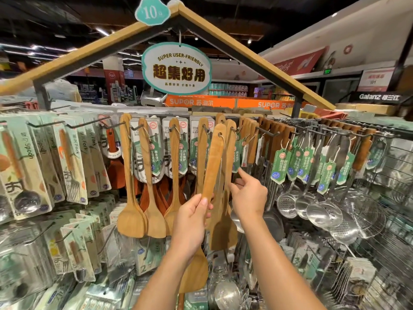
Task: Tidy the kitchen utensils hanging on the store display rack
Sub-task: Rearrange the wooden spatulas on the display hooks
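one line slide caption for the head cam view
Left hand grips a wooden spatula while the right hand reaches among hanging spatulas.

Left hand (192, 217) grips long light-brown wooden spatula (213, 163) by lower handle, spatula tilted, off hook. Right hand (248, 194) beside it, index finger extended toward green paper tags (237, 153) on hanging wooden turners (229, 175). Dark metal display rack hooks (267, 132) carry steel skimmers (287, 203) right, carded spoons and forks (69, 162) left. Oval green-rimmed sign (176, 68) overhead.

Dark store ceiling (67, 16) with strip lights, wooden roof frame (245, 57), orange SUPOR banners (201, 101) behind
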